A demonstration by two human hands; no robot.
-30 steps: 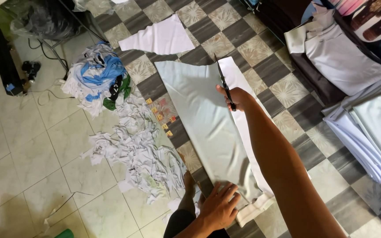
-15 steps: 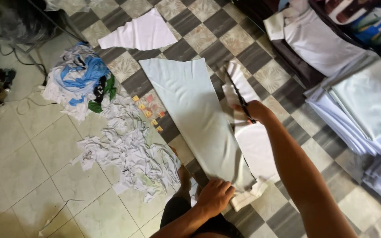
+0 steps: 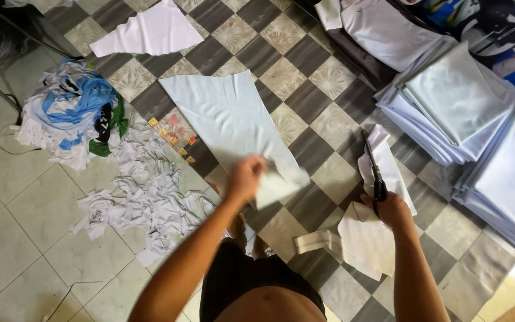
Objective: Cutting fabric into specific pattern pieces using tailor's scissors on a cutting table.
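A pale blue-white fabric piece lies flat on the checkered floor in front of me. My left hand grips its near end and lifts that corner, which is blurred. My right hand holds dark scissors with the blades pointing away from me. Under and beside the scissors lie white cut-off fabric strips, and more white offcuts rest by my right wrist.
A heap of white fabric scraps lies at left, with a blue, white and green cloth pile behind it. Small coloured tags dot the floor. Stacks of folded pale fabric fill the right. Another white piece lies far ahead.
My right hand has drawn the scissors off the fabric, to the right. My left hand moved up from the near edge and lifted the fabric's end. The view shifted left.
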